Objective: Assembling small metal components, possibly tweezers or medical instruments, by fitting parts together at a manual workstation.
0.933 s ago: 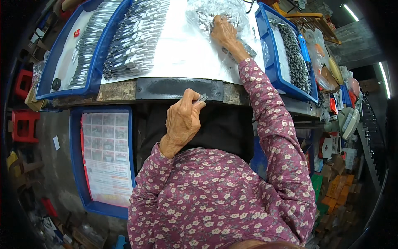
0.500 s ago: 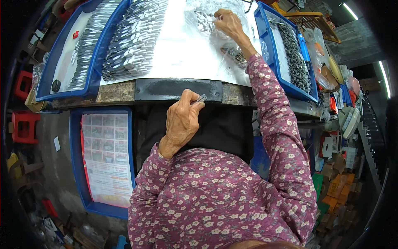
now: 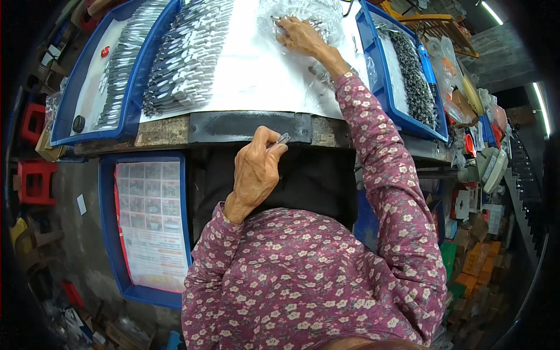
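Note:
My left hand is held over my lap below the table edge, its fingers pinched on a small clear-and-metal part. My right hand reaches far across the white work sheet and rests, fingers spread downward, on a heap of small clear-wrapped metal parts at the far side. Whether it grips one of them is hidden by the hand itself. Rows of finished grey-and-white pieces lie to the left on the sheet.
A blue tray with more rows of pieces stands at the left, another blue tray with dark small parts at the right. A blue tray lined with printed paper sits low at my left. Red stools and cluttered boxes flank the table.
My right hand has moved away from me and to the left, from the loose parts near the right tray up onto the far heap. My left hand has stayed in place with its part.

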